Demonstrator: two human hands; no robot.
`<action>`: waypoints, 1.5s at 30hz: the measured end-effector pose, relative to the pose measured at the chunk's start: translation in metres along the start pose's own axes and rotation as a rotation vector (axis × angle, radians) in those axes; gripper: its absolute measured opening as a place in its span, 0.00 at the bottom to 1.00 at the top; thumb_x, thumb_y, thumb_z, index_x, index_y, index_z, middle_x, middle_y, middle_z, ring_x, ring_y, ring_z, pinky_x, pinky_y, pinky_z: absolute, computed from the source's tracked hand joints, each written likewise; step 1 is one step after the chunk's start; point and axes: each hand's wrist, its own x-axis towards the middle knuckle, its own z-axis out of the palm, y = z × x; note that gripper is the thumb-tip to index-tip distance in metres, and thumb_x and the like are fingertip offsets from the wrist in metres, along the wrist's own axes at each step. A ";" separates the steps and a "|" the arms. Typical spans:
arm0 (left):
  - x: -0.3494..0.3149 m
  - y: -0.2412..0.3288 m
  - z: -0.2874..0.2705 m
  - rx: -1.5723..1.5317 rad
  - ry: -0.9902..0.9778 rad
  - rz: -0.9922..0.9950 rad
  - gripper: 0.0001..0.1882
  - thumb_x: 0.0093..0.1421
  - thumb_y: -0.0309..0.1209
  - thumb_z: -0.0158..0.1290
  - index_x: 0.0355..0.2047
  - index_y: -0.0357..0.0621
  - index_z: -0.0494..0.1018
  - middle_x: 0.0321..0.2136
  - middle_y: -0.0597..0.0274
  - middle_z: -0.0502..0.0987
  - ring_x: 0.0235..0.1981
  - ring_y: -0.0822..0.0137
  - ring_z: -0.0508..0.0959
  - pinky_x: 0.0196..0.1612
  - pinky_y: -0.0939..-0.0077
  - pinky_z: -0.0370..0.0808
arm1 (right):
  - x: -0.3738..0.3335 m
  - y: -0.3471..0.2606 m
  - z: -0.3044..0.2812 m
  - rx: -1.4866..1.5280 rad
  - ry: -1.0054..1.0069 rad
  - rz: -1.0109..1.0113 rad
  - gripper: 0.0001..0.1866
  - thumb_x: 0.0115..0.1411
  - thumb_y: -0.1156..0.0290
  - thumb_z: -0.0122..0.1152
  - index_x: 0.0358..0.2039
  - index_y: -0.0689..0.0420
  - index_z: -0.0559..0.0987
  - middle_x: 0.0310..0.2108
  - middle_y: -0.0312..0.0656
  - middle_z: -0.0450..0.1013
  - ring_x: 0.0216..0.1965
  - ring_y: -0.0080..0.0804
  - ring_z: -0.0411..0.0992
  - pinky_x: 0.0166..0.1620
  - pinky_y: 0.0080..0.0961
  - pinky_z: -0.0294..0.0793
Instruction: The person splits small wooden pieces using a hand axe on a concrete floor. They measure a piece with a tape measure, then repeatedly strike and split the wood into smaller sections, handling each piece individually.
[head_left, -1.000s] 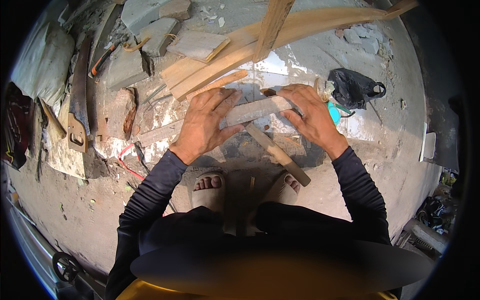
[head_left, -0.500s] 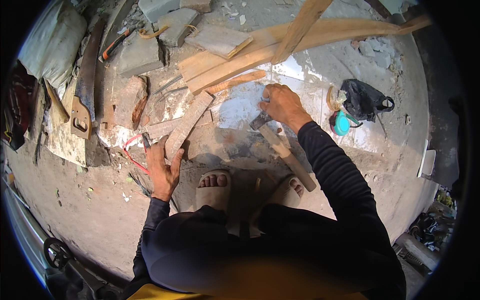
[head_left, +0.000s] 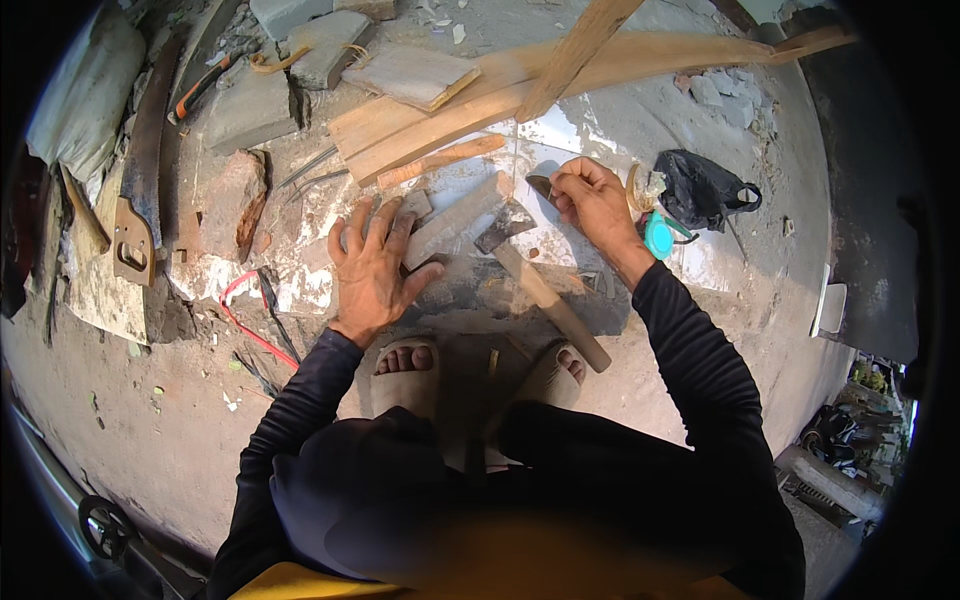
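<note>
My left hand (head_left: 372, 262) lies palm down with its fingers spread. It covers part of the short wooden strips, and its thumb side is beside a grey-brown wood strip (head_left: 460, 218). My right hand (head_left: 598, 212) is closed in a pinch over the white patch of floor. A small dark flat piece (head_left: 540, 186) sticks out from its fingertips; its exact kind I cannot make out. Between the hands rests a hammer (head_left: 552, 305) with a wooden handle, its dark metal head near the strip's far end and its handle toward my right foot.
Long timber beams (head_left: 430, 130) lie across the far side. Left are a handsaw (head_left: 135, 245), concrete blocks (head_left: 250, 110), an orange-black knife (head_left: 205, 88) and a red-framed tool (head_left: 250, 325). On the right are a black plastic bag (head_left: 705, 190) and a turquoise round case (head_left: 658, 237).
My left hand has moved right and away from me, onto the wood strips. The grey-brown strip has shifted right, toward the hammer head. My right hand still pinches, now showing the dark piece.
</note>
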 end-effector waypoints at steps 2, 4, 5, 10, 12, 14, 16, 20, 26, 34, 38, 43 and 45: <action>0.001 0.010 -0.005 -0.045 0.060 0.028 0.33 0.64 0.53 0.65 0.64 0.47 0.78 0.67 0.53 0.71 0.72 0.46 0.62 0.73 0.40 0.53 | -0.029 -0.010 -0.001 0.103 -0.044 0.093 0.05 0.70 0.69 0.62 0.38 0.56 0.83 0.28 0.30 0.75 0.28 0.17 0.71 0.30 0.19 0.73; 0.000 0.022 -0.008 -0.243 0.023 0.077 0.30 0.65 0.48 0.66 0.63 0.47 0.78 0.63 0.53 0.75 0.69 0.48 0.68 0.70 0.47 0.61 | -0.065 -0.015 0.011 0.204 -0.087 0.207 0.04 0.70 0.70 0.63 0.39 0.55 0.83 0.29 0.30 0.76 0.29 0.16 0.72 0.31 0.19 0.74; -0.001 0.030 -0.006 -0.419 -0.035 0.113 0.28 0.65 0.45 0.67 0.62 0.47 0.79 0.60 0.53 0.78 0.65 0.49 0.72 0.67 0.51 0.67 | -0.082 -0.015 0.019 0.246 -0.108 0.275 0.04 0.70 0.70 0.63 0.40 0.54 0.84 0.30 0.30 0.76 0.29 0.16 0.72 0.31 0.19 0.75; -0.012 0.070 0.017 -1.101 -0.282 -0.093 0.21 0.65 0.33 0.68 0.56 0.44 0.80 0.41 0.55 0.85 0.40 0.54 0.85 0.49 0.64 0.81 | -0.110 0.001 0.051 0.225 -0.273 0.315 0.04 0.70 0.69 0.66 0.43 0.54 0.84 0.32 0.31 0.77 0.30 0.16 0.74 0.31 0.18 0.76; -0.018 0.070 0.019 -1.208 -0.387 -0.356 0.18 0.65 0.32 0.67 0.53 0.42 0.81 0.37 0.56 0.85 0.35 0.55 0.86 0.46 0.64 0.82 | -0.103 0.009 0.056 0.127 -0.365 0.273 0.07 0.71 0.68 0.68 0.45 0.56 0.83 0.35 0.31 0.77 0.34 0.16 0.75 0.36 0.18 0.78; -0.023 0.059 0.015 -1.146 -0.394 -0.374 0.15 0.64 0.31 0.66 0.50 0.42 0.82 0.40 0.57 0.86 0.42 0.54 0.86 0.50 0.63 0.81 | -0.092 0.016 0.061 -0.053 -0.395 0.099 0.09 0.71 0.65 0.67 0.46 0.56 0.83 0.39 0.37 0.79 0.41 0.26 0.78 0.44 0.28 0.80; -0.026 0.047 0.011 -0.933 -0.334 -0.268 0.12 0.64 0.31 0.65 0.47 0.43 0.83 0.45 0.57 0.85 0.50 0.53 0.84 0.55 0.61 0.78 | -0.081 0.021 0.064 -0.341 -0.318 -0.166 0.14 0.71 0.63 0.66 0.50 0.57 0.83 0.47 0.43 0.79 0.50 0.37 0.78 0.53 0.36 0.79; -0.023 0.021 0.008 -0.412 -0.045 0.074 0.10 0.59 0.30 0.64 0.41 0.43 0.83 0.56 0.55 0.81 0.62 0.49 0.76 0.63 0.55 0.72 | -0.041 0.029 0.054 -0.970 -0.153 -0.592 0.27 0.72 0.56 0.61 0.64 0.60 0.77 0.66 0.50 0.71 0.66 0.52 0.69 0.69 0.47 0.68; -0.033 -0.004 0.014 -0.322 -0.072 0.110 0.07 0.62 0.28 0.63 0.40 0.42 0.82 0.64 0.53 0.77 0.63 0.47 0.77 0.64 0.53 0.72 | -0.037 0.040 0.032 -1.192 -0.157 -0.516 0.38 0.67 0.43 0.65 0.65 0.61 0.78 0.69 0.52 0.69 0.70 0.50 0.65 0.73 0.49 0.61; -0.046 0.012 0.025 -0.852 -0.180 -0.089 0.10 0.67 0.29 0.61 0.47 0.43 0.78 0.60 0.56 0.79 0.55 0.53 0.82 0.60 0.58 0.76 | -0.047 0.005 0.073 -1.093 -0.328 -0.326 0.46 0.60 0.34 0.69 0.66 0.58 0.75 0.59 0.52 0.77 0.61 0.50 0.74 0.63 0.52 0.73; -0.048 0.012 0.027 -1.114 -0.230 -0.271 0.08 0.70 0.29 0.59 0.47 0.41 0.77 0.60 0.53 0.78 0.53 0.59 0.82 0.57 0.63 0.77 | -0.046 -0.005 0.081 -0.967 -0.408 0.021 0.47 0.61 0.40 0.71 0.69 0.59 0.68 0.48 0.53 0.83 0.50 0.56 0.82 0.53 0.49 0.81; -0.040 0.009 0.029 -1.069 -0.172 -0.302 0.08 0.71 0.29 0.57 0.46 0.39 0.77 0.59 0.52 0.78 0.50 0.59 0.83 0.54 0.65 0.78 | -0.066 0.013 0.090 -0.753 -0.349 -0.030 0.46 0.63 0.50 0.71 0.74 0.59 0.63 0.46 0.54 0.84 0.48 0.57 0.83 0.52 0.47 0.82; -0.039 0.011 0.023 -1.096 -0.183 -0.435 0.05 0.72 0.27 0.56 0.44 0.37 0.77 0.58 0.50 0.78 0.52 0.61 0.81 0.56 0.65 0.76 | -0.077 0.020 0.100 -0.609 -0.431 -0.097 0.44 0.64 0.54 0.71 0.75 0.56 0.64 0.44 0.52 0.84 0.38 0.49 0.82 0.46 0.41 0.82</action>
